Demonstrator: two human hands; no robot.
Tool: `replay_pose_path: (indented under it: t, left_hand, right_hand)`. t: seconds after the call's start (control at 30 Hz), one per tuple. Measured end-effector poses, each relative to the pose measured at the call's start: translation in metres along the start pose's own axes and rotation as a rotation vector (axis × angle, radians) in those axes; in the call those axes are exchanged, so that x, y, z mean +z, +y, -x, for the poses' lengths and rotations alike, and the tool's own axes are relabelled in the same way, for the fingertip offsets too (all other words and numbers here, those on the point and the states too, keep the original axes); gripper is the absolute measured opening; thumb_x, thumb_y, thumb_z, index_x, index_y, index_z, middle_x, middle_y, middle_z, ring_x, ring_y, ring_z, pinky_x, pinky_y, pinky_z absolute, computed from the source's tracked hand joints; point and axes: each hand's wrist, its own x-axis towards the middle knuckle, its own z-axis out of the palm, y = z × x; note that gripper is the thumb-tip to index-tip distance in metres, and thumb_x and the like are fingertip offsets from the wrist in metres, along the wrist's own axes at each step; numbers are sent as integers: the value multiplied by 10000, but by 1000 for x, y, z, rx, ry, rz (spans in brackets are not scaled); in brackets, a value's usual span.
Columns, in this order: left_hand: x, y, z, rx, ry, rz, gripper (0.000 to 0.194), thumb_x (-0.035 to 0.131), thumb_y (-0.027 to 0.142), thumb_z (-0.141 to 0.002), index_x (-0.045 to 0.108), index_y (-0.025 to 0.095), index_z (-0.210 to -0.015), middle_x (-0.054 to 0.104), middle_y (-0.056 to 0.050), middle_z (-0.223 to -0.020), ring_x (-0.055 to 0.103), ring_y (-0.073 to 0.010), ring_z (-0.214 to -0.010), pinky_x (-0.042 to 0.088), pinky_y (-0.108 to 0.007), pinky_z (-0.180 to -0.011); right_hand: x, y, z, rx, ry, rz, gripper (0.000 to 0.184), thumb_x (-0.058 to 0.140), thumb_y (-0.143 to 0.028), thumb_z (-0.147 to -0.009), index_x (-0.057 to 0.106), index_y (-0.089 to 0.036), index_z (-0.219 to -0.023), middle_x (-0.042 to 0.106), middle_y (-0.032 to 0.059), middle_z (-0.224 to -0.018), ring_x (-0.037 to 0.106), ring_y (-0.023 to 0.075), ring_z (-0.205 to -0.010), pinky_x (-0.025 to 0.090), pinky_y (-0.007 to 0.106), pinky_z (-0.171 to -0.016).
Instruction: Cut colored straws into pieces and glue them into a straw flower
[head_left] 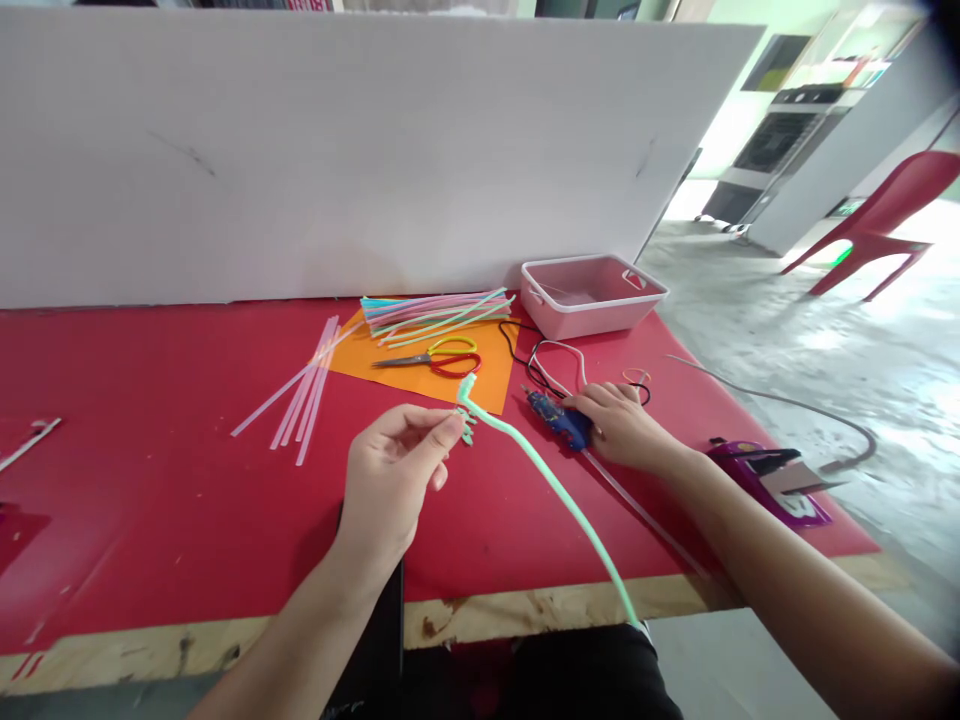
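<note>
My left hand point(401, 460) is closed in a pinch near the curled end of a mint-green pipe cleaner point(551, 475). Small green loops point(468, 432) show just past its fingertips. From there the long stem arcs down to the right, over the table's front edge. My right hand point(622, 425) is closed over the back of a blue hot glue gun point(559, 418) low on the table, its nozzle pointing up and left. A long clear glue stick point(645, 512) trails from the gun's rear. Part of the handle is hidden under my fingers.
Yellow-and-red scissors point(450, 357) and bundled pipe cleaners point(442, 312) lie on orange paper point(405, 384). Clear glue sticks point(306, 395) lie to the left. A pink basket point(581, 318), cords point(536, 365) and a purple package point(769, 482) are around the right side. A white board point(337, 160) stands behind.
</note>
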Motion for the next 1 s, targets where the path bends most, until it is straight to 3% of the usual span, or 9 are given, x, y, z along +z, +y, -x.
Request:
replay_pose_path:
  t: [0.13,0.23,0.27,0.33,0.4,0.47,0.57,0.67,1.0]
  left_hand:
    - [5,-2,4,-171,-83,47,171,793,271,-699,657,169,-679,533,52,-547,430,-36,-431,332,-155,-373]
    - [7,-4,8,-114,-106,-39,170,763,281,-741,636,177,-692,524,63,-545,439,-33,-422,363,-159,-396]
    - [8,-4,9,-79,-110,-87,167,753,285,-753,632,180,-703,532,62,-554,450,-35,-424,379,-163,-406]
    - [8,-5,11,-7,-123,-183,156,738,284,-769,629,181,-725,567,51,-593,485,-45,-450,410,-169,-428]
    - [8,-5,13,47,-148,-257,134,723,273,-782,633,179,-750,606,30,-656,530,-61,-504,432,-170,-446]
    - [9,-4,14,79,-144,-283,91,697,251,-801,647,180,-828,642,8,-752,568,-73,-572,460,-170,-479]
    - [10,-1,16,106,-84,-253,141,653,206,-825,641,180,-963,666,-14,-887,607,-81,-662,514,-183,-578]
    - [12,2,17,109,-76,-217,140,670,209,-816,643,165,-947,686,-19,-881,615,-76,-666,529,-189,-637]
    - [9,8,23,35,-117,-49,48,708,262,-808,704,222,-835,655,22,-641,475,-48,-479,394,-159,-427]
  right_hand:
    - [-22,-21,3,143,125,-11,623,487,-58,-737,497,-196,-1345,485,189,-1319,490,349,-1144,361,555,-936]
    - [-57,-70,6,174,257,-441,373,525,-207,-877,547,-194,-1250,587,127,-1168,569,246,-1029,459,424,-892]
    - [-69,-88,6,190,224,-663,265,513,-277,-917,586,-200,-1160,633,83,-1012,605,199,-891,498,358,-793]
    - [-85,-118,4,186,34,-1071,260,485,-388,-949,617,-186,-1046,650,49,-877,624,168,-801,513,303,-704]
    - [-91,-138,0,208,-57,-1291,260,541,-418,-922,611,-171,-966,628,19,-788,617,134,-694,501,267,-634]
    - [-88,-146,-5,272,-61,-1393,244,568,-408,-910,591,-165,-903,562,-26,-703,530,77,-540,439,220,-520]
    - [-77,-149,-12,321,35,-1417,255,544,-409,-926,595,-161,-891,442,-67,-627,371,47,-481,317,188,-442]
    - [-72,-152,-14,298,118,-1377,264,506,-393,-948,613,-158,-896,403,-64,-625,334,58,-517,291,193,-457]
    - [-87,-167,-4,153,183,-1083,223,478,-294,-967,592,-171,-820,444,-44,-635,387,79,-567,325,217,-520]
